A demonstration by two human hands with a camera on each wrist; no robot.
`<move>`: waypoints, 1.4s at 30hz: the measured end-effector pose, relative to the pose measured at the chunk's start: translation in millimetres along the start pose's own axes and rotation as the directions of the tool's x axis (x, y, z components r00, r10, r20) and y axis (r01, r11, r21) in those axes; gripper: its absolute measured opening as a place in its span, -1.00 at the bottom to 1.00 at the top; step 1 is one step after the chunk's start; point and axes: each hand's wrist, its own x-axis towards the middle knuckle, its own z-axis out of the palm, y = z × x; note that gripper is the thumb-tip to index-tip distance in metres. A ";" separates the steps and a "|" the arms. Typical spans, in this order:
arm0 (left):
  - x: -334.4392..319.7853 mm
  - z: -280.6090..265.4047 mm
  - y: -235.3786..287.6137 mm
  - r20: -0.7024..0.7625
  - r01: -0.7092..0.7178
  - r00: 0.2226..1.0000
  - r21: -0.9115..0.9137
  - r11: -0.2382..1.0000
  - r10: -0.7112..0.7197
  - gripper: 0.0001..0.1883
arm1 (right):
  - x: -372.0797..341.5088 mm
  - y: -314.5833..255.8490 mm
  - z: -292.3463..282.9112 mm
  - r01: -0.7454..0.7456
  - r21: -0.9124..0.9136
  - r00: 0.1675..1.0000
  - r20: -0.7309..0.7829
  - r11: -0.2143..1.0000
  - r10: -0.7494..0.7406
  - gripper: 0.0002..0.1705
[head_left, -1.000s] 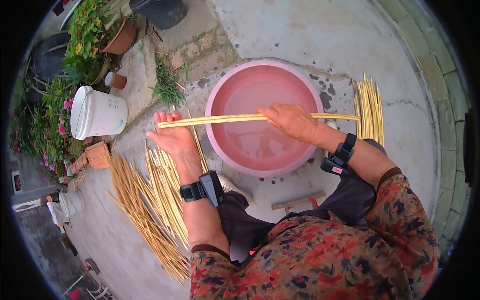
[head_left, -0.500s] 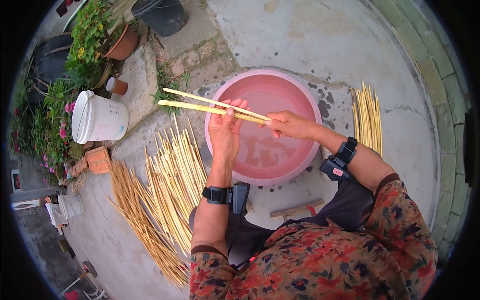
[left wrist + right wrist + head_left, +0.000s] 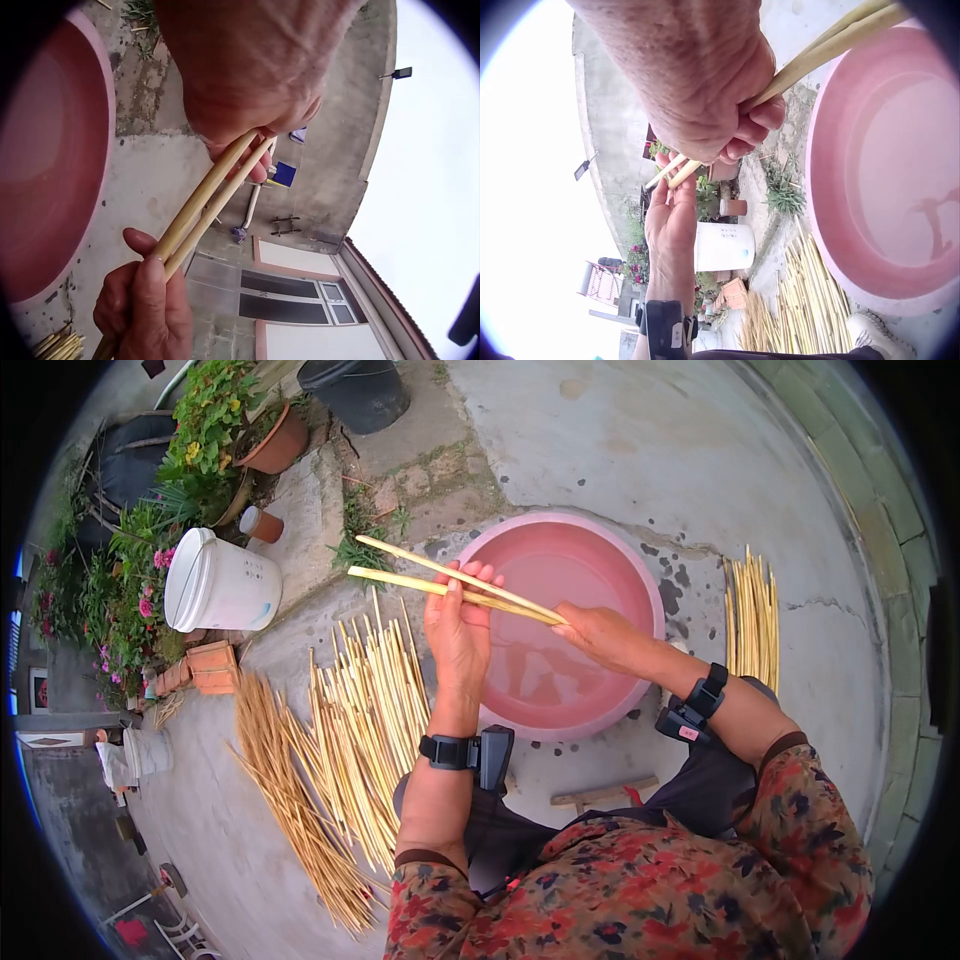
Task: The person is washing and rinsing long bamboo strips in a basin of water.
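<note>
Two long, pale yellow stalks (image 3: 395, 577) lie across both hands over the pink basin (image 3: 654, 590). Their left ends fan apart in the head view, while toward the right they come together. My left hand (image 3: 458, 645) pinches them, palm up, with the thumb across the top and the fingers behind. To the right, my right hand (image 3: 610, 641) grips the stalks where they meet, its fingers curled round them. In the right wrist view the joined stalks (image 3: 825, 51) run out past that hand toward the basin. Shallow water covers the basin's bottom.
Bundles of pale stalks (image 3: 365, 730) and browner, thinner ones (image 3: 285, 790) lie on the concrete at left. Another bundle (image 3: 752, 615) lies right of the basin. A white bucket (image 3: 222, 580), potted plants and bricks (image 3: 212, 667) stand at left. A low wooden stool (image 3: 600, 793) sits between the legs.
My left hand moved right from its flat palm under the stalks' end to a pinch further along. The two stalks, close together before, now fork at their left ends.
</note>
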 end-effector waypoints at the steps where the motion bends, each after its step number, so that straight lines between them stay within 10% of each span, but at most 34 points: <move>1: 6.7 -4.7 8.7 -0.048 -0.080 0.996 -0.011 0.997 0.079 -0.82 | -1.6 0.6 -1.2 -0.034 -0.010 0.998 0.043 0.999 0.034 -0.78; 12: 23.9 -35.3 45.3 -0.330 -0.169 0.933 -0.046 0.985 0.145 -0.72 | -11.8 8.8 3.3 0.221 -0.470 0.908 -0.222 0.855 -0.356 -0.69; 16: 21.8 -52.1 55.5 -0.158 -0.114 0.982 -0.071 0.991 0.102 -0.55 | -11.8 5.8 -0.1 0.253 -0.540 0.884 -0.209 0.803 -0.419 -0.60; 24: -8.5 15.9 3.4 -0.315 -0.130 0.944 -0.092 0.987 0.095 -0.48 | 0.8 11.0 -1.3 0.195 -0.500 0.918 -0.210 0.844 -0.336 -0.59; 27: -23.0 11.0 -29.0 -0.143 0.098 0.986 0.070 0.993 -0.088 -0.62 | 4.7 2.1 6.2 0.173 -0.497 0.940 -0.173 0.851 -0.293 -0.59; 31: -9.5 0.6 -18.5 -0.086 0.108 0.989 -0.173 0.979 -0.124 -0.80 | 10.1 -6.1 19.6 0.261 -0.501 0.882 -0.224 0.825 -0.415 -0.61; 42: 9.0 -41.5 68.9 -0.156 -0.303 0.945 -0.087 0.949 0.287 -0.74 | -5.1 53.7 -16.1 0.064 -0.315 0.997 -0.014 0.947 -0.072 -0.71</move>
